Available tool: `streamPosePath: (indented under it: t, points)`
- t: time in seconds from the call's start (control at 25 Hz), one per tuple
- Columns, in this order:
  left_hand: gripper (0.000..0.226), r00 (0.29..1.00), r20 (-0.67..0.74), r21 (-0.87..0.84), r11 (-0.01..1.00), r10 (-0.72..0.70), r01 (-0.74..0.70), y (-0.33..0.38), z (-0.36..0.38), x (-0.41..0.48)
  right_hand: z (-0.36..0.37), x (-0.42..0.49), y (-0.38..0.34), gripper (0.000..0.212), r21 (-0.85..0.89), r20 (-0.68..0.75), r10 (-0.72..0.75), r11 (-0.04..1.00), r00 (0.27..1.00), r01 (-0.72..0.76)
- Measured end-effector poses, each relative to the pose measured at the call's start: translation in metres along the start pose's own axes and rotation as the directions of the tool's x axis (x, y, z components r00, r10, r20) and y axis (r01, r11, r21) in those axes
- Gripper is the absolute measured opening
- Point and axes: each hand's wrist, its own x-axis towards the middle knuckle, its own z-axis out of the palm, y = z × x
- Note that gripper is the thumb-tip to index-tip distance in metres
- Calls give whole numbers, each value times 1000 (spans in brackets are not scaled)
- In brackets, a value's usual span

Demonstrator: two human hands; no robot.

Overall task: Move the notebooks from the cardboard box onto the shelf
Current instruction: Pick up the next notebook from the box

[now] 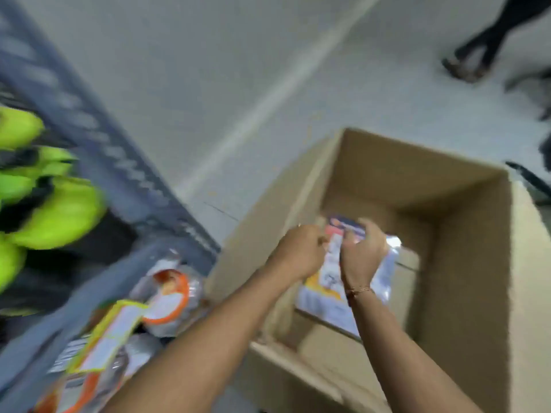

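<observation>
An open cardboard box (465, 263) stands on the floor at the right. Inside it, a plastic-wrapped pack of notebooks (325, 302) with a light blue, orange and white cover is held tilted above the box bottom. My left hand (298, 251) grips the pack's upper left edge. My right hand (362, 254) grips its top from the right, a thin bracelet on the wrist. A grey metal shelf (98, 144) runs along the left, and wrapped notebooks (161, 302) lie on its lower level. The picture is motion-blurred.
Bright green items (56, 216) sit on an upper shelf level at the left. Another person's dark-clad legs and a shoe (465, 67) are on the grey floor at the upper right. A pale line (268, 108) crosses the floor.
</observation>
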Motion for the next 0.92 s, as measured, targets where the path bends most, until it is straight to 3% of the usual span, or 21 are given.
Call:
streamPosePath:
  t: [0.08,0.16,0.24,0.32,0.4,0.52,0.72,0.84,0.92]
  points:
    - [32,943,278,10,982,-182,186,-26,92,54,3,10,94,48,-326,71,370,886,926,-329]
    - [39,879,291,60,924,-377,377,-56,158,78,1,5,147,68,-473,49,654,681,755,-559]
    - [44,818,271,80,858,-508,507,-76,210,90,0,3,185,71,-512,31,784,545,620,-664]
    - [45,783,214,109,811,-584,575,-83,230,93,1,-3,202,61,-502,84,806,543,587,-673]
    - [39,774,132,135,785,-619,605,-82,236,94,5,-7,208,53,-463,91,781,583,618,-668]
    - [37,749,115,192,754,-653,628,-77,234,92,6,-10,201,45,-401,-25,743,605,669,-688]
    - [29,869,89,222,861,-486,458,-54,197,69,-12,-15,176,37,-326,-121,635,701,763,-635]
    - [25,939,-93,59,940,-331,337,-27,142,39,-26,-17,130,31,-162,-179,517,823,837,-544]
    - [26,934,-299,-68,980,-198,186,-11,88,5,-37,-22,75,30,36,-220,388,920,895,-390]
